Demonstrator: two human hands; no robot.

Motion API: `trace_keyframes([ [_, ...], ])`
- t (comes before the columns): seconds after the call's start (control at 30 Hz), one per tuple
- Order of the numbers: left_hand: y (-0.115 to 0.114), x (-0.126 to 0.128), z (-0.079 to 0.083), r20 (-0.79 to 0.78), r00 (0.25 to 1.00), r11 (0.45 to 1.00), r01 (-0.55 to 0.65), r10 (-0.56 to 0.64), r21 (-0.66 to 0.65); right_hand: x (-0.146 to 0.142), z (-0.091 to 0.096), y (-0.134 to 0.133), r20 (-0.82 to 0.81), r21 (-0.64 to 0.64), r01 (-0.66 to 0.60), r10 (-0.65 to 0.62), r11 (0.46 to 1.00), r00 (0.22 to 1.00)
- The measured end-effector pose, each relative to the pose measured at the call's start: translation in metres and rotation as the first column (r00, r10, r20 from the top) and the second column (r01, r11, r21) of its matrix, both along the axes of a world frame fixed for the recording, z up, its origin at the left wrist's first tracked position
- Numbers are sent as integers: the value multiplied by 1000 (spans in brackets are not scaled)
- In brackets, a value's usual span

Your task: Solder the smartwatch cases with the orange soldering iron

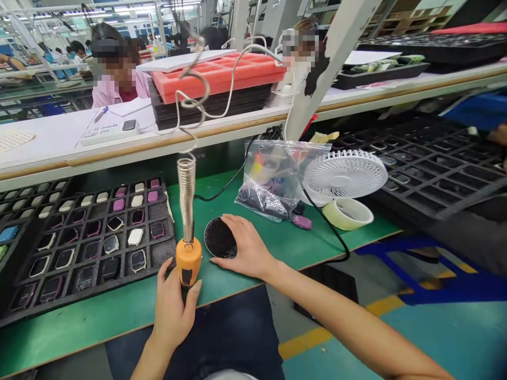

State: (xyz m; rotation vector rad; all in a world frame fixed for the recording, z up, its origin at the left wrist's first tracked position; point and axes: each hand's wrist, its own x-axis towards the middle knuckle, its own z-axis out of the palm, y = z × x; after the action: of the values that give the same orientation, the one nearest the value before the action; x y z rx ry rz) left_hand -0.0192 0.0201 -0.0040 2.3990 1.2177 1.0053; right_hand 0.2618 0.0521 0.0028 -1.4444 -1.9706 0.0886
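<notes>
My left hand (174, 306) is closed loosely around the lower part of an orange electric screwdriver (189, 256), which hangs upright from a coiled spring cord (186, 195). The tool's lower tip is hidden by my fingers. Just right of it, my right hand (249, 245) grips a round black disc (220, 238) from its right side, with thumb and fingers on the rim. Fine dots cover the disc's top; I cannot tell what they are. Left of both hands lies a black foam tray (158, 259) with smartwatch bodies in its compartments.
A plastic bag (273, 182), a purple watch body (302, 221), a tape roll (348, 213) and a white fan (344, 174) are on the green bench (273, 248). A black cable (330, 229) crosses there. A shelf edge (119, 153) runs above; people sit beyond.
</notes>
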Motion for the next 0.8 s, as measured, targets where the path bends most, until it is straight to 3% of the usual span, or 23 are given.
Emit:
trace_keyframes([
  [0.37,-2,-1,0,-4,1000,1000,-8,8,-9,8,3,3,84,-182,43,-28,982,996],
  [0.5,-2,-1,1,0,1000,1000,-3,3,-7,21,10,10,102,-234,-48,74,971,992],
  [0.6,-2,-1,1,4,1000,1000,-8,8,-7,27,10,18,88,-233,-86,109,969,990],
  [0.8,-2,0,4,6,1000,1000,-2,2,-7,22,3,17,32,-162,-36,41,986,999],
])
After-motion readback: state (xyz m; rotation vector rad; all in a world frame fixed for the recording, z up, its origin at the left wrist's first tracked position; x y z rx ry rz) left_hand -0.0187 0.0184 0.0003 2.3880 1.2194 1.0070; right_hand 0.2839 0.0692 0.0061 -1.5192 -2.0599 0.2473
